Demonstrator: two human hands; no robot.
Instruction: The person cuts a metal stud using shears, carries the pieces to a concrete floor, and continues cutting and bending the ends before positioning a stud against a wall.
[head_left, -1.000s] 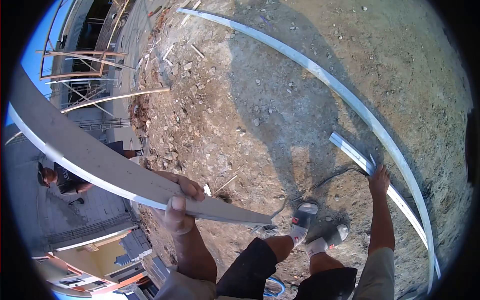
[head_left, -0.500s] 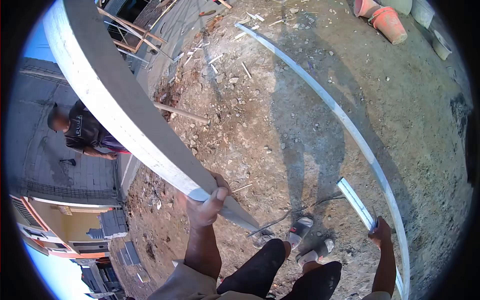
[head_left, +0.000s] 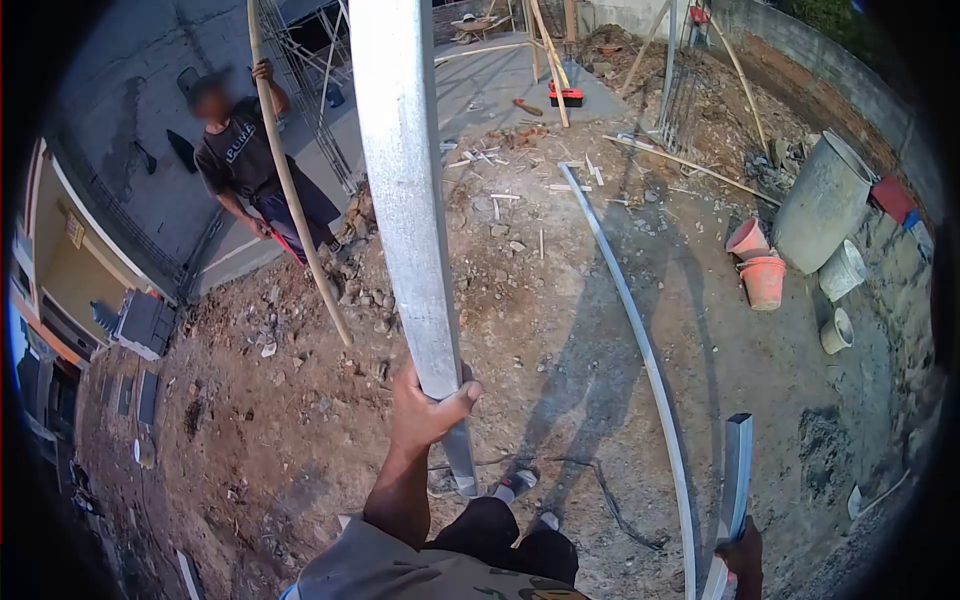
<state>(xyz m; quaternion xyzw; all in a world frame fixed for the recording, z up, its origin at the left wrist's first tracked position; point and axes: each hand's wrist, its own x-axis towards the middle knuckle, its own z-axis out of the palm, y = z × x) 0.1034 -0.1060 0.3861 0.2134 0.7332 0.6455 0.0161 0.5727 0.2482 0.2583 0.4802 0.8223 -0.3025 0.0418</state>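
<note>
My left hand (head_left: 422, 412) is wrapped round a long galvanized metal channel (head_left: 405, 200). This channel rises steeply past the top edge of the view, and its lower end comes down near my feet. Low on the right, my right hand (head_left: 742, 556) grips a shorter metal channel (head_left: 736, 480), tilted up, with a dark hollow showing at its upper end. Just left of that piece, a long thin metal length (head_left: 640, 335) lies on the dirt, stretching away from me.
A person (head_left: 250, 165) at the left holds a wooden pole (head_left: 290, 190). Orange buckets (head_left: 763, 282), a grey drum (head_left: 822, 205) and pale buckets stand at right. A dark cable or stick (head_left: 605, 490) lies by my feet. Rubble and wood scraps cover the ground ahead.
My view has swung up and levelled out. The channel in my left hand now stands nearer upright, and the shorter one on the right has also tipped more upright.
</note>
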